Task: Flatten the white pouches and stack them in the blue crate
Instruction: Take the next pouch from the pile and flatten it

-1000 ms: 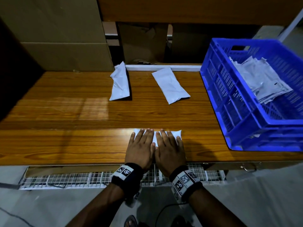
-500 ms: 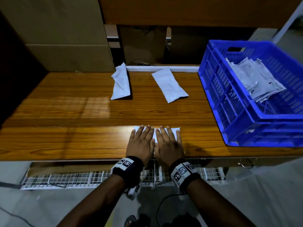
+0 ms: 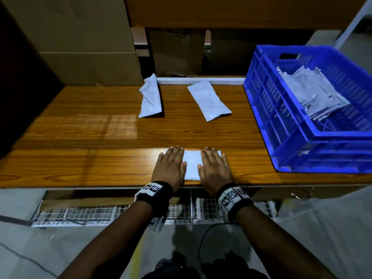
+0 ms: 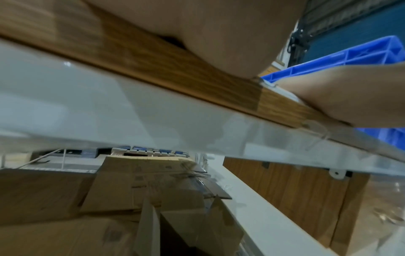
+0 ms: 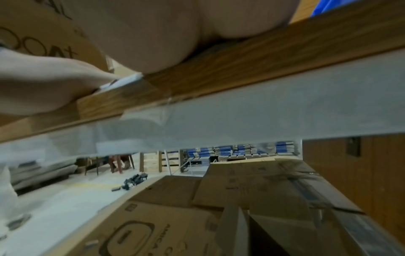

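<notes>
Head view: left hand point(image 3: 170, 168) and right hand point(image 3: 214, 171) flat, fingers straight, pressing white pouch point(image 3: 192, 165) at near edge of tabletop point(image 3: 100, 127); now parted to its two ends, centre uncovered, where half a second ago side by side.
Meaning: smoothing stroke outward, flattening likely near done; lift to blue crate point(image 3: 302, 137) next.
Waiting: two pouches point(image 3: 151, 99) at far edge.
Left wrist view: palm down on tabletop edge, fingers unseen.
Right wrist view: same, pouch corner just visible.
</notes>
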The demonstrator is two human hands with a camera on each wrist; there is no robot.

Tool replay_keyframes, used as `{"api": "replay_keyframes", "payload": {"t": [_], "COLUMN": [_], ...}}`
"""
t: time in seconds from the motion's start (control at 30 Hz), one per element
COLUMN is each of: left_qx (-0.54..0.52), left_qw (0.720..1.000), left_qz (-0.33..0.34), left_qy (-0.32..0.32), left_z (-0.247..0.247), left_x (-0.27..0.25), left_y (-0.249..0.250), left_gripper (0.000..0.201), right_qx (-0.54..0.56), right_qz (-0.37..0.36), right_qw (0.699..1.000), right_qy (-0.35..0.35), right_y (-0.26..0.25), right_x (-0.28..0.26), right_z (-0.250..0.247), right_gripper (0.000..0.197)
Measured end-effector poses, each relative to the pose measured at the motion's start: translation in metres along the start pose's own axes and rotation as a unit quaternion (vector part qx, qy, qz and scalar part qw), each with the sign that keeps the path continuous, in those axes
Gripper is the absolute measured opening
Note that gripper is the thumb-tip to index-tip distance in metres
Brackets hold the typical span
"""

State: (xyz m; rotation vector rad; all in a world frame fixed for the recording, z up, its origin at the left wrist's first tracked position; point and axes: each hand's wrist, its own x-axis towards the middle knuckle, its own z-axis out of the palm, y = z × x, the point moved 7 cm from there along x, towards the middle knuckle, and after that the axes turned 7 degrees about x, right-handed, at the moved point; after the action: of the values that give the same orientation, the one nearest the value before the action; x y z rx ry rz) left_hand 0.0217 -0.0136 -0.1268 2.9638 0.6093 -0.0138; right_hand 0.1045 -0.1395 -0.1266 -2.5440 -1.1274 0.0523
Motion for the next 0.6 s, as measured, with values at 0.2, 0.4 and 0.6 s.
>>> {"api": "replay_keyframes", "payload": {"t": [0.2, 0.4, 0.6], "left_qx": [-0.029, -0.001, -0.036], "left_qw": [0.999, 0.999, 0.989], "left_qz": [0.028, 0.046, 0.144], "left_qy": [-0.009, 0.003, 0.014], "left_z": [-0.003, -0.001, -0.006], "left_x": [0.001, -0.003, -0.018], "left_y": [-0.011, -0.018, -0.032], "left_gripper": [0.067, 0.070, 0.088], "right_qx": [0.010, -0.021, 0.047], "right_qz": [-0.003, 0.002, -0.096], "right_qw": [0.997, 0.998, 0.988], "right_qy": [-0.078, -0.065, -0.112], "right_y": [0.027, 0.029, 0.033], "right_x": [-0.001, -0.004, -0.018], "right_z": [-0.006, -0.007, -0.014], "right_gripper": [0.062, 0.065, 0.082]}}
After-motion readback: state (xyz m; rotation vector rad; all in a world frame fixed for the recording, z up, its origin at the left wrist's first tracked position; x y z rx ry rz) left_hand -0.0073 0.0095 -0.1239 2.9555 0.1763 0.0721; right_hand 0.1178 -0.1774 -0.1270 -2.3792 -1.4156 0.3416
